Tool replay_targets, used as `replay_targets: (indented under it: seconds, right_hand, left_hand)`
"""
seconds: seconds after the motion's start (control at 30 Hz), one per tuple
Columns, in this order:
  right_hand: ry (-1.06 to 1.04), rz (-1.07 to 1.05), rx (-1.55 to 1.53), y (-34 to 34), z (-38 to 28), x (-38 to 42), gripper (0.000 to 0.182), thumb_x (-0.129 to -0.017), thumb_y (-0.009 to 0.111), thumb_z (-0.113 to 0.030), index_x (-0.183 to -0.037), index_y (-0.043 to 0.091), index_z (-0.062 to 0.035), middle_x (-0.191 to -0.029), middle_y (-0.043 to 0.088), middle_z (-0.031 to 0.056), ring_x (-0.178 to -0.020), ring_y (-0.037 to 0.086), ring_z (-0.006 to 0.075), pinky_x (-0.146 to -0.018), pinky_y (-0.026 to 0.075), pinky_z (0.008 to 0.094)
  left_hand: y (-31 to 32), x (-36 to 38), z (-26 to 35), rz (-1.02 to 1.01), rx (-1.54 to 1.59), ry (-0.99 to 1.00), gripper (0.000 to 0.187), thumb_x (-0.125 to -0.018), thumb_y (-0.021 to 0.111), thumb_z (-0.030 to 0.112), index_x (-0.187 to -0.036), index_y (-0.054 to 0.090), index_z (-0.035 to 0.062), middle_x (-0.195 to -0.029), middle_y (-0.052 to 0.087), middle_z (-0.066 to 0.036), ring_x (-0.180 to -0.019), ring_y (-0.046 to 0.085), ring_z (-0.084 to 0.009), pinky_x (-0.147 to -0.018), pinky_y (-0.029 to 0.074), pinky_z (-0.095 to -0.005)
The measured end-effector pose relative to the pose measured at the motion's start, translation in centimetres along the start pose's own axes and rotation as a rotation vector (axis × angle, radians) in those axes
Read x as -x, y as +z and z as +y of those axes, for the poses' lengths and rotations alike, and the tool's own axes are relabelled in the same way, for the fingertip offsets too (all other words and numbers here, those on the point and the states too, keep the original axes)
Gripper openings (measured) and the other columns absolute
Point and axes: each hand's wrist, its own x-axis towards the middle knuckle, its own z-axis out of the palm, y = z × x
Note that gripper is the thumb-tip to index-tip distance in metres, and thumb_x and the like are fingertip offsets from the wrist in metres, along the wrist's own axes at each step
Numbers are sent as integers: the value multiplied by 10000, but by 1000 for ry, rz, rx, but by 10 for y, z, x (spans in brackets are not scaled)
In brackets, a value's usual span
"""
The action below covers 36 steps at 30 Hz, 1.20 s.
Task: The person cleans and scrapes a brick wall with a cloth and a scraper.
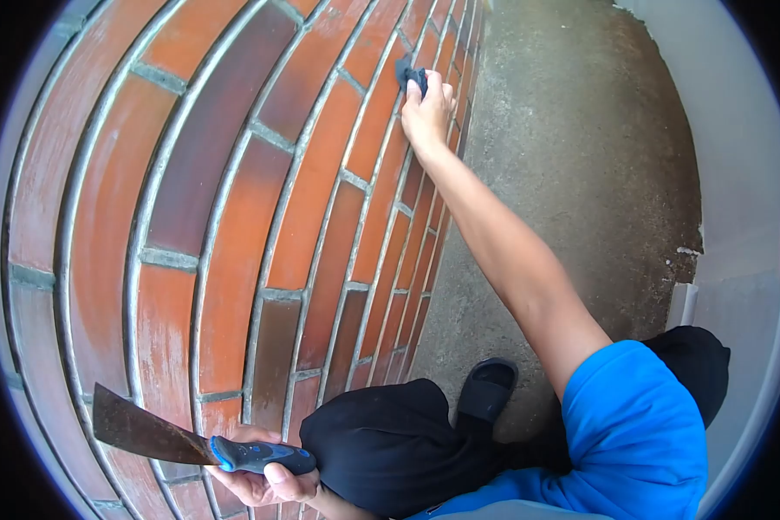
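My right hand (429,108) is stretched far out along the brick wall (312,217), its fingers closed round a dark cloth (412,76) that touches the bricks. Low in the view, beside my knee, my left hand (264,485) grips the black and blue handle of a scraper (152,429). The scraper's wide, stained metal blade points left, in front of the lower bricks. Orange, red and dark brown bricks are parted by grey mortar joints, and some bricks bear whitish smears.
A rough concrete floor (572,147) runs along the wall's right side. A pale wall or panel (737,130) bounds it at the right. My bent knees in black trousers and one dark sandal (487,390) are at the bottom.
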Motion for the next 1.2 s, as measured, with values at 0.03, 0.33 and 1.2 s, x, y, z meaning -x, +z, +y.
replay_targets:
  seconds: [0.03, 0.33, 1.2]
  right_hand:
    - [139, -15, 91, 0, 4, -18, 250, -887, 605, -137, -1119, 552, -61, -1084, 496, 171, -1028, 473, 359, -902, 394, 475]
    - [-1108, -505, -473, -93, -65, 229, 308, -809, 633, -186, -1106, 555, -220, -1050, 469, 43, -1007, 487, 234, -857, 364, 437]
    - [-770, -796, -186, -54, -177, -96, 216, -928, 566, -209, -972, 615, -4, -750, 659, 139, -689, 680, 247, -608, 529, 335]
  left_hand:
    - [0, -3, 6, -13, -40, 10, 778, -802, 663, 428, -1421, 431, 17, -817, 569, -125, -673, 551, -164, -626, 435, -281]
    - [22, 8, -18, -161, 23, -83, 790, -836, 643, 448, -1433, 395, -7, -784, 581, -140, -670, 540, -158, -683, 415, -288]
    - [58, 4, -11, -186, 534, -406, 603, -960, 516, 278, -1438, 318, -30, -831, 522, -110, -559, 425, -95, -465, 342, -214]
